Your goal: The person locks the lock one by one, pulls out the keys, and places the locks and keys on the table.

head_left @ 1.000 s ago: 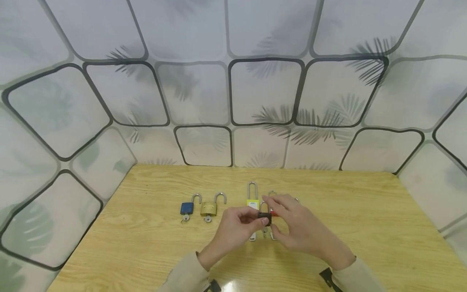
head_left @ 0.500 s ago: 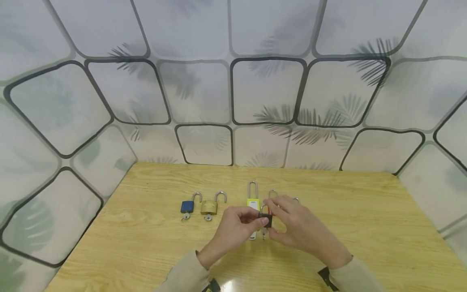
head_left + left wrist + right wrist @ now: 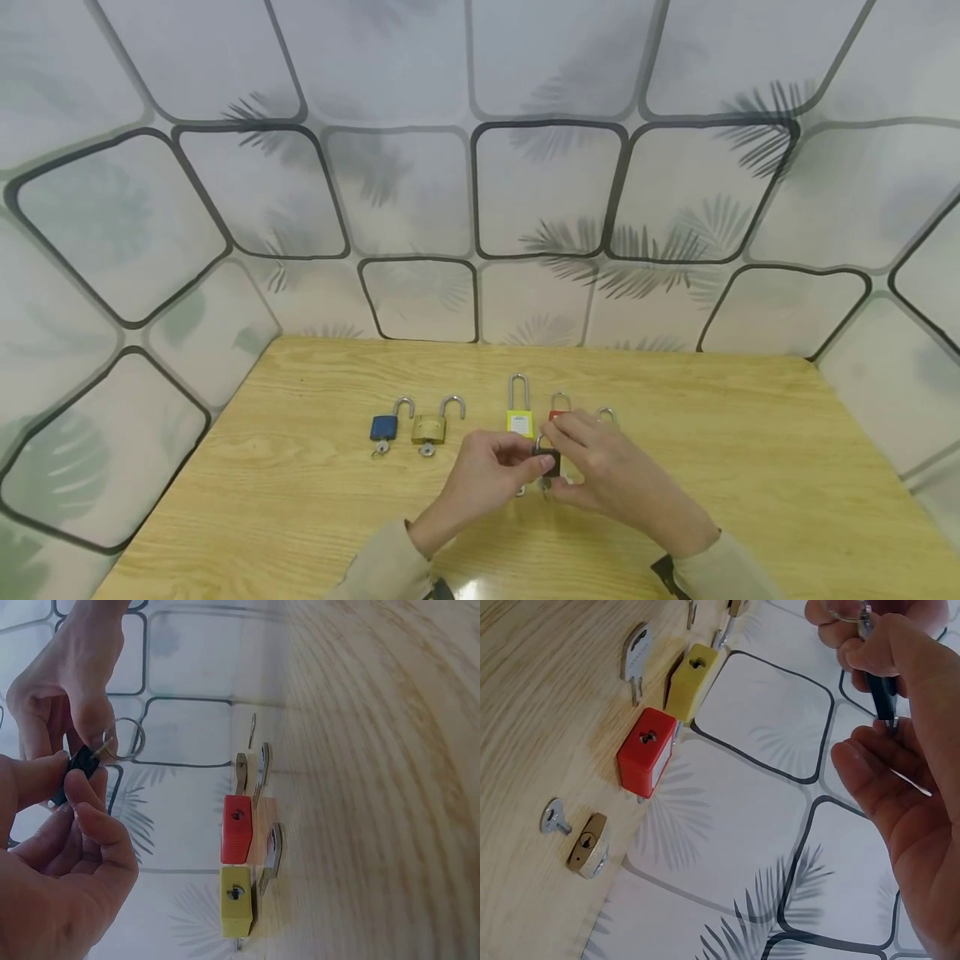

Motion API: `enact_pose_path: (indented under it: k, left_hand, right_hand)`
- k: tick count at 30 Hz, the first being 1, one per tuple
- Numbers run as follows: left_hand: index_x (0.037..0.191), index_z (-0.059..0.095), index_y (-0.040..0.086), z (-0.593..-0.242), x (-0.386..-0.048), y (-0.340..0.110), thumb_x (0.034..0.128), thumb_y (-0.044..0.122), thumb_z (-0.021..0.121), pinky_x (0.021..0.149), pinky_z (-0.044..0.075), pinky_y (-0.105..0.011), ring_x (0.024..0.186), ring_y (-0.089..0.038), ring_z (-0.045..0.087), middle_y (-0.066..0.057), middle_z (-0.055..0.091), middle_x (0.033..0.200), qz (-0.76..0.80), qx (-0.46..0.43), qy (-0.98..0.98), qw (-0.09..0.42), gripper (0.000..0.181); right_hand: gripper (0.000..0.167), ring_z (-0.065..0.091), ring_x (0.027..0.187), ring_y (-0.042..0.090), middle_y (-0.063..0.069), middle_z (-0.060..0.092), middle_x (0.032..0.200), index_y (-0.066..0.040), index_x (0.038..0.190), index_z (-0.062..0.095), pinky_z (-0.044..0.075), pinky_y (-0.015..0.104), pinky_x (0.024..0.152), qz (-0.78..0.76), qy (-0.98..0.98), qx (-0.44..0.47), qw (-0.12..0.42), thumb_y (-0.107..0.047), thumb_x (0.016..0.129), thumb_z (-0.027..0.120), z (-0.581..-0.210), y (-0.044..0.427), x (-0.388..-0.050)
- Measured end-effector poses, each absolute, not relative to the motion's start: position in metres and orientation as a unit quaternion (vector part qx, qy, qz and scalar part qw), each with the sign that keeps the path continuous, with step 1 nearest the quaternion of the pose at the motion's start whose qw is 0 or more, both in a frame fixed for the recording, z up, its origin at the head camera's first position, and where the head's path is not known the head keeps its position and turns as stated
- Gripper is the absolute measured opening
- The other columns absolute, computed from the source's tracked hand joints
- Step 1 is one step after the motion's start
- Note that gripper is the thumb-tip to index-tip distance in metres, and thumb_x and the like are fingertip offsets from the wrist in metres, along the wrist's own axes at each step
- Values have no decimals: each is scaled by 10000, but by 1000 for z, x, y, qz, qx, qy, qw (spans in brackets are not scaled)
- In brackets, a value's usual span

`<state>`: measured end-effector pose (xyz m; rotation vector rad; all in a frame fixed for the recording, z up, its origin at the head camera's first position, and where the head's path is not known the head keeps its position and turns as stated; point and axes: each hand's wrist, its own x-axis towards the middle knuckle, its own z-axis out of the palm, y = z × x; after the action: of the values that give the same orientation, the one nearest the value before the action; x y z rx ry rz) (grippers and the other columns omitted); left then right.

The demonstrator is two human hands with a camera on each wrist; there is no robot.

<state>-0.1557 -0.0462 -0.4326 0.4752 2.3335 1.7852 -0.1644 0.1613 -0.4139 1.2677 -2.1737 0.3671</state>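
Observation:
A small black padlock (image 3: 551,463) is held up over the table, its keyhole side turned down with a key on a split ring (image 3: 124,739) hanging from it. My left hand (image 3: 480,475) pinches the padlock's body between thumb and fingers. My right hand (image 3: 618,475) grips it lengthwise, fingertips at the shackle (image 3: 892,727) and thumb at the key side. Most of the shackle is hidden by the right fingers in the head view. Just beyond the hands lie a yellow padlock (image 3: 519,423) and a red padlock (image 3: 645,754).
To the left lie a blue padlock (image 3: 383,427) and a brass padlock (image 3: 428,429), shackles swung open, keys at their bases. Right of the red one is a small brass-coloured padlock (image 3: 590,846) with a loose key (image 3: 553,817). A patterned backdrop (image 3: 540,192) borders the wooden table (image 3: 322,492).
Both hands and the black padlock have come slightly nearer the body. Less of its shackle shows above the body now. The red padlock and the rightmost shackle are less covered.

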Motion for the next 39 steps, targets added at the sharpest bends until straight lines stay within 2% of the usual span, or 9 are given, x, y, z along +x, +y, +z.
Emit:
enact_pose_path:
  k: [8, 16, 18, 21, 25, 28, 32, 36, 39]
  left_hand:
    - [925, 796, 112, -430, -161, -50, 924, 221, 769, 594, 541, -202, 767, -308, 742, -44, 790, 861, 594, 170, 782, 84, 112]
    - [961, 789, 103, -433, -163, -52, 916, 224, 785, 669, 580, -220, 849, -333, 746, -55, 784, 908, 603, 149, 779, 85, 130]
    - [980, 785, 97, -432, -163, -53, 917, 227, 783, 683, 583, -221, 840, -288, 745, -65, 783, 924, 604, 147, 779, 80, 144]
    - [992, 774, 80, -430, -163, -55, 926, 228, 773, 705, 580, -215, 812, -200, 726, -82, 777, 937, 600, 145, 784, 64, 162]
    - [975, 755, 49, -428, -165, -59, 937, 212, 757, 714, 560, -203, 805, -206, 706, -112, 765, 931, 600, 143, 786, 41, 168]
    - [972, 747, 36, -428, -166, -61, 939, 197, 753, 705, 549, -196, 807, -248, 706, -128, 759, 927, 606, 141, 782, 32, 165]
    - [989, 746, 28, -428, -166, -62, 942, 173, 748, 712, 556, -192, 817, -266, 718, -141, 761, 942, 616, 143, 774, 25, 152]
    - [1011, 742, 20, -427, -167, -60, 945, 163, 743, 745, 574, -192, 815, -161, 718, -152, 761, 969, 625, 149, 766, 23, 157]
    - [1025, 737, 9, -427, -167, -59, 946, 149, 740, 757, 578, -186, 803, -65, 693, -166, 758, 987, 633, 155, 758, 21, 161]
  right_hand:
    - [594, 632, 944, 125, 63, 659, 1130, 16, 1232, 657, 564, 194, 800, 140, -827, 460, 293, -109, 680, 837, -416, 162, -165]
    - [706, 658, 931, 148, 81, 663, 1141, 42, 1309, 625, 577, 213, 782, 172, -822, 460, 289, -73, 671, 903, -419, 163, -165]
    - [666, 667, 938, 139, 79, 662, 1159, 35, 1328, 619, 580, 206, 796, 185, -825, 453, 282, -97, 730, 880, -420, 165, -165]
    - [473, 684, 941, 133, 79, 668, 1171, 16, 1306, 641, 586, 204, 798, 200, -829, 442, 278, -205, 906, 760, -421, 167, -165]
    - [362, 686, 889, 114, 27, 700, 1060, -47, 1129, 713, 581, 205, 766, 208, -821, 447, 287, -363, 1044, 558, -424, 170, -165]
    - [303, 679, 814, 89, -17, 719, 952, -86, 1005, 731, 559, 170, 722, 227, -802, 471, 289, -340, 1052, 573, -428, 169, -166]
    - [191, 680, 763, 63, -18, 735, 896, -67, 983, 742, 535, 124, 680, 270, -784, 487, 276, -230, 1022, 652, -432, 164, -166]
    - [87, 656, 756, 19, -31, 728, 885, -72, 1019, 749, 522, 108, 648, 316, -783, 477, 245, -128, 982, 693, -434, 160, -165]
    - [98, 627, 747, -11, -47, 724, 873, -86, 1021, 757, 510, 92, 641, 343, -783, 469, 220, -47, 946, 709, -434, 157, -164]
